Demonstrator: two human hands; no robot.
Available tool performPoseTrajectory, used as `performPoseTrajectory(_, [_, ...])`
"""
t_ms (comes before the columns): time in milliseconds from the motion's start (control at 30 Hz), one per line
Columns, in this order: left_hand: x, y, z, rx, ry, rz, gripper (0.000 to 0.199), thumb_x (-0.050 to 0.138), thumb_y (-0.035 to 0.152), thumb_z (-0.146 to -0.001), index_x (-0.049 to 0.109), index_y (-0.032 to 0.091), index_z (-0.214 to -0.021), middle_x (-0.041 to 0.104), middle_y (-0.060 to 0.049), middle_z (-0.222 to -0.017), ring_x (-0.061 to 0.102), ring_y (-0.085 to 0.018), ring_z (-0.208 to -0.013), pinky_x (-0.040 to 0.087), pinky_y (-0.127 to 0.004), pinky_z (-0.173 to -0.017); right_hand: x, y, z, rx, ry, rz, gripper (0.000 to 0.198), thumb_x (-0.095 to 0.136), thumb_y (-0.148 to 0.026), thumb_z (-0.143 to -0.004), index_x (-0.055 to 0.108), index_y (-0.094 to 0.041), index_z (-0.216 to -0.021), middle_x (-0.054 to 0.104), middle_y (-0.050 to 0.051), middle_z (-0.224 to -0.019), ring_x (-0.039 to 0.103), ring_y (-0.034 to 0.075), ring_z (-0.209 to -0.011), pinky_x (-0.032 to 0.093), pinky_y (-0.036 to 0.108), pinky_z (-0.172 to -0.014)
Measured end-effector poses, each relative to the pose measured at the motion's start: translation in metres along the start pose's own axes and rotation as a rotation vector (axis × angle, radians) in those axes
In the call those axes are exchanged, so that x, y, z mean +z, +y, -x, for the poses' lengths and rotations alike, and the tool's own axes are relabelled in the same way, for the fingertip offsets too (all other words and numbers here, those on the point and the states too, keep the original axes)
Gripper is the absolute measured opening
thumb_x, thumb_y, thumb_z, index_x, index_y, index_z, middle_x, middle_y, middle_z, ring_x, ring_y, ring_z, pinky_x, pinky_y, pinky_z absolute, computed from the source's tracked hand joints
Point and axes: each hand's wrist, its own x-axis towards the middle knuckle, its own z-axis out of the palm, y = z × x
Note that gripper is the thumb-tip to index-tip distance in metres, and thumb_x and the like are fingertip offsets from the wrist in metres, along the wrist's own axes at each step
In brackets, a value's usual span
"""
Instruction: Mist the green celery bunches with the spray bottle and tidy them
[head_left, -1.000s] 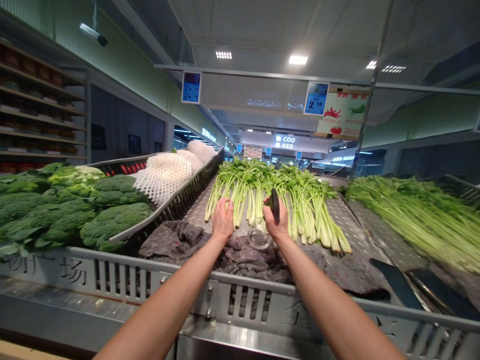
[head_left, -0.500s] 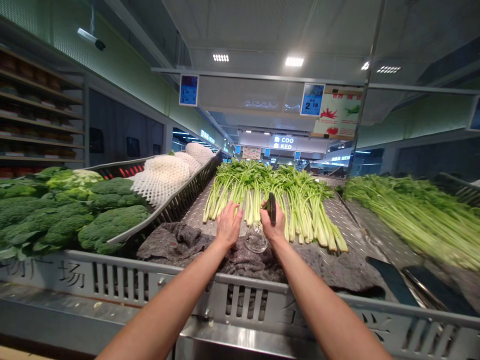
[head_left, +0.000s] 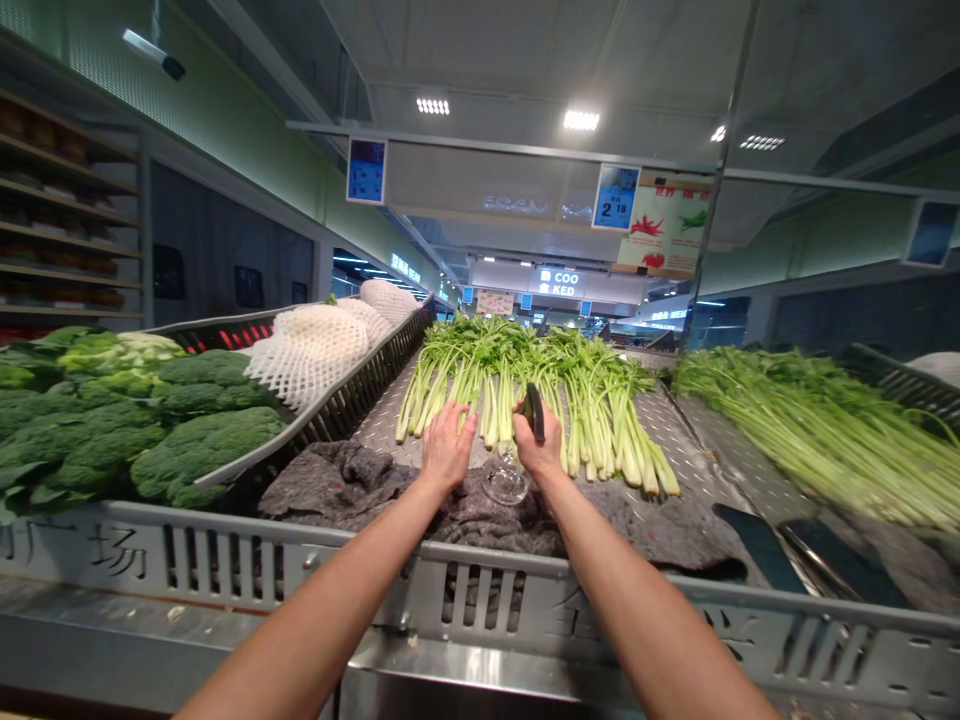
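Observation:
In the head view, my right hand (head_left: 541, 440) is closed around the black head (head_left: 535, 412) of what looks like a clear spray bottle. The bottle's transparent round base (head_left: 505, 480) shows below and left of that hand, over grey felt cloth (head_left: 517, 525). My left hand (head_left: 447, 445) is left of the bottle, fingers stretched forward and holding nothing. Just beyond both hands lies a row of celery (head_left: 525, 370), pale stalk ends towards me and leaves away. The fingers of my right hand are partly hidden behind the black head.
Broccoli (head_left: 210, 420) and net-wrapped produce (head_left: 315, 350) fill a crate on the left, behind its slanted black side wall (head_left: 322, 420). A grey slotted rail (head_left: 315, 560) runs along the front. A dark phone-like slab (head_left: 757, 545) lies by the mirror wall (head_left: 817, 300), which reflects the celery.
The whole scene has shifted slightly left in view. Both hands keep nearly the same place over the cloth, and the right hand still grips the spray bottle.

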Motion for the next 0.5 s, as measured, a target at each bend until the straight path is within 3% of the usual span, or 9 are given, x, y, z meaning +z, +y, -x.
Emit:
performPoseTrajectory(100, [-0.014, 0.028, 0.011, 0.033, 0.014, 0.095, 0.031, 0.044, 0.03, -0.074, 0.051, 0.016, -0.101, 0.046, -0.011, -0.121, 0.038, -0.023, -0.116, 0.029, -0.041, -0.097, -0.001, 0.001, -0.001, 0.031, 0.031, -0.01, 0.021, 0.046, -0.03, -0.064, 0.056, -0.018, -0.077, 0.06, 0.001, -0.069, 0.054, 0.015, -0.063, 0.041, 0.026, -0.063])
performPoseTrajectory(167, [-0.027, 0.056, 0.034, 0.1, -0.05, 0.227, 0.03, 0.046, 0.026, -0.072, 0.052, 0.017, -0.1, 0.053, -0.009, -0.111, 0.047, -0.021, -0.105, 0.037, -0.035, -0.088, -0.001, 0.003, -0.002, 0.055, 0.064, -0.039, 0.023, 0.046, -0.032, -0.064, 0.056, -0.017, -0.079, 0.059, 0.002, -0.071, 0.054, 0.015, -0.063, 0.041, 0.026, -0.063])
performPoseTrajectory(233, [-0.035, 0.082, 0.069, 0.124, -0.32, 0.337, 0.018, 0.045, 0.026, -0.072, 0.057, 0.02, -0.083, 0.061, -0.004, -0.086, 0.055, -0.017, -0.082, 0.042, -0.03, -0.074, -0.002, 0.005, -0.003, 0.052, 0.074, -0.067, 0.024, 0.046, -0.032, -0.064, 0.055, -0.017, -0.081, 0.059, 0.002, -0.073, 0.054, 0.015, -0.064, 0.041, 0.026, -0.063])
performPoseTrajectory(300, [-0.031, 0.1, 0.109, 0.04, -0.679, 0.456, 0.01, 0.048, 0.025, -0.067, 0.057, 0.021, -0.069, 0.061, -0.001, -0.069, 0.054, -0.015, -0.064, 0.041, -0.026, -0.061, -0.003, 0.006, -0.004, 0.034, 0.07, -0.067, 0.023, 0.046, -0.032, -0.064, 0.055, -0.017, -0.08, 0.059, 0.002, -0.074, 0.053, 0.015, -0.065, 0.041, 0.026, -0.062])
performPoseTrajectory(333, [-0.025, 0.104, 0.127, -0.067, -0.84, 0.541, 0.01, 0.052, 0.025, -0.063, 0.056, 0.02, -0.071, 0.06, 0.0, -0.065, 0.053, -0.014, -0.059, 0.04, -0.025, -0.057, -0.004, 0.007, -0.004, 0.024, 0.065, -0.062, 0.023, 0.046, -0.031, -0.064, 0.055, -0.017, -0.079, 0.059, 0.002, -0.074, 0.053, 0.015, -0.065, 0.041, 0.026, -0.063])
performPoseTrajectory(367, [-0.017, 0.107, 0.144, -0.221, -0.915, 0.637, 0.018, 0.056, 0.026, -0.057, 0.054, 0.02, -0.074, 0.058, 0.001, -0.06, 0.05, -0.013, -0.052, 0.039, -0.025, -0.052, -0.005, 0.007, -0.004, 0.016, 0.06, -0.058, 0.022, 0.047, -0.031, -0.064, 0.056, -0.017, -0.079, 0.059, 0.002, -0.074, 0.053, 0.015, -0.066, 0.041, 0.026, -0.064])
performPoseTrajectory(500, [0.012, 0.116, 0.193, -0.887, -0.85, 1.25, 0.04, 0.048, 0.048, -0.06, 0.052, 0.02, -0.089, 0.059, -0.003, -0.065, 0.056, -0.017, -0.055, 0.042, -0.031, -0.055, -0.006, 0.008, -0.005, 0.028, 0.068, -0.057, 0.023, 0.047, -0.031, -0.064, 0.057, -0.017, -0.079, 0.059, 0.002, -0.074, 0.054, 0.015, -0.066, 0.041, 0.027, -0.066])
